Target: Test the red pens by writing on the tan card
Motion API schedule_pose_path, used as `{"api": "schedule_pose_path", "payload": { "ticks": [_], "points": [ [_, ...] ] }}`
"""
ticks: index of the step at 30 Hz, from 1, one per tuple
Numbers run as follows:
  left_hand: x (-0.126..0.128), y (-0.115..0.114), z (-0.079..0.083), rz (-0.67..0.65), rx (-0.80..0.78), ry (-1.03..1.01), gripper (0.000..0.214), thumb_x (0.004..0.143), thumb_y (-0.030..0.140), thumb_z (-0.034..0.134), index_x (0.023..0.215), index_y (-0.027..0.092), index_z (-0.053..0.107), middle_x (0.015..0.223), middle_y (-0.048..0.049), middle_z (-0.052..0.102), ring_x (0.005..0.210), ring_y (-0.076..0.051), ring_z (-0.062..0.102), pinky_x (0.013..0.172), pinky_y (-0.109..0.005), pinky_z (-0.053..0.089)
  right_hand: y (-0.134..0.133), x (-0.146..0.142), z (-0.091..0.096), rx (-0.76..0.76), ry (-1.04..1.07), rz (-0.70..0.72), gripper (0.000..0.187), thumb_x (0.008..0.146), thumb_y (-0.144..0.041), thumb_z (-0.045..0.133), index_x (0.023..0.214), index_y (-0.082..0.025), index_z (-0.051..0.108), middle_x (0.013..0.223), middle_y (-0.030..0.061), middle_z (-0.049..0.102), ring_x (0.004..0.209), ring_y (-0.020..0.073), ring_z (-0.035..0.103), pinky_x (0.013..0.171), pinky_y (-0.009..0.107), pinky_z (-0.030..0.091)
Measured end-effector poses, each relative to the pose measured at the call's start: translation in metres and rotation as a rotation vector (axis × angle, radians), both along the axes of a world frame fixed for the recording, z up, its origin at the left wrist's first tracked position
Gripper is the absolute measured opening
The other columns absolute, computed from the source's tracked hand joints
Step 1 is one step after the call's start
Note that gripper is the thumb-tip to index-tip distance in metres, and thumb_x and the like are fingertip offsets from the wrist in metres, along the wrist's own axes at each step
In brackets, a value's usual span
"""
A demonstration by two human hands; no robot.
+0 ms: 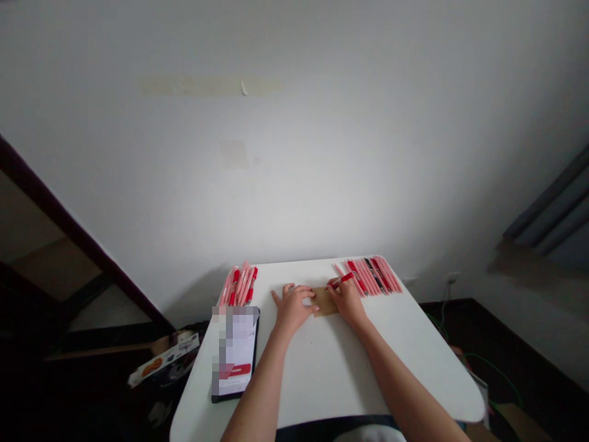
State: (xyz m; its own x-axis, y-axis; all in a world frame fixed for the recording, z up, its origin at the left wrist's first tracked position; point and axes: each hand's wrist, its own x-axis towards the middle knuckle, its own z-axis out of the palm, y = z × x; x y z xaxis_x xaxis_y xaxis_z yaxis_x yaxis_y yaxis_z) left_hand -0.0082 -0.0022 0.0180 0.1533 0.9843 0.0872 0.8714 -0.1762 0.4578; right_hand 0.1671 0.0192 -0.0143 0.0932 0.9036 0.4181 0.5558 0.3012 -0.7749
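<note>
My right hand [347, 301] is closed around a red pen [341, 280], its tip down on a small brown card [324, 302] in the middle of the white table [331, 362]. My left hand [292, 305] rests on the card's left edge with fingers curled over it, pinning it to the table. A row of several pink and red pens [372, 275] lies just right of my right hand at the table's far edge. Another bunch of pink and red pens [239, 285] lies at the far left.
A white box on a dark tray [235, 356] sits at the table's left side. A white wall stands directly behind the table. On the floor to the left lies a printed carton [163, 359]; a cable [483, 362] runs on the floor at right.
</note>
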Motion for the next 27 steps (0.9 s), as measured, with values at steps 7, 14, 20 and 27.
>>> {"api": "schedule_pose_path", "payload": {
  "ticks": [7, 14, 20, 27],
  "points": [
    [-0.0004, -0.0016, 0.0011, -0.003, 0.025, -0.05, 0.027, 0.071, 0.038, 0.073, 0.097, 0.036, 0.07, 0.126, 0.0016, 0.063, 0.129, -0.031, 0.038, 0.108, -0.072, 0.005, -0.002, 0.0007, -0.0003, 0.011, 0.0, 0.064, 0.018, 0.081, -0.029, 0.053, 0.082, -0.018, 0.067, 0.09, 0.0086, 0.07, 0.089, 0.0212, 0.062, 0.083, 0.034, 0.046],
    [-0.0002, 0.0002, -0.0019, 0.0, 0.032, -0.076, 0.026, 0.07, 0.035, 0.073, 0.096, 0.034, 0.071, 0.125, 0.0005, 0.064, 0.129, -0.032, 0.038, 0.108, -0.072, 0.003, 0.0015, 0.0007, -0.0046, 0.003, -0.028, 0.127, 0.017, 0.083, -0.029, 0.054, 0.085, -0.018, 0.067, 0.092, 0.0073, 0.069, 0.089, 0.0205, 0.062, 0.087, 0.034, 0.045],
    [0.0003, -0.0002, 0.0003, 0.001, 0.019, -0.083, 0.026, 0.069, 0.036, 0.073, 0.095, 0.035, 0.071, 0.124, 0.0016, 0.064, 0.129, -0.031, 0.038, 0.107, -0.074, 0.002, 0.0033, 0.0006, -0.0065, -0.035, -0.017, 0.13, 0.017, 0.083, -0.028, 0.053, 0.086, -0.017, 0.066, 0.093, 0.0077, 0.068, 0.089, 0.0204, 0.062, 0.085, 0.033, 0.046],
    [0.0002, 0.0006, -0.0013, -0.002, 0.027, -0.086, 0.028, 0.068, 0.037, 0.075, 0.095, 0.035, 0.071, 0.124, 0.0015, 0.064, 0.129, -0.032, 0.038, 0.108, -0.072, 0.002, -0.0016, -0.0017, 0.0008, -0.026, 0.013, 0.098, 0.016, 0.081, -0.028, 0.054, 0.083, -0.017, 0.065, 0.089, 0.0081, 0.069, 0.087, 0.0211, 0.062, 0.083, 0.034, 0.046]
  ]
}}
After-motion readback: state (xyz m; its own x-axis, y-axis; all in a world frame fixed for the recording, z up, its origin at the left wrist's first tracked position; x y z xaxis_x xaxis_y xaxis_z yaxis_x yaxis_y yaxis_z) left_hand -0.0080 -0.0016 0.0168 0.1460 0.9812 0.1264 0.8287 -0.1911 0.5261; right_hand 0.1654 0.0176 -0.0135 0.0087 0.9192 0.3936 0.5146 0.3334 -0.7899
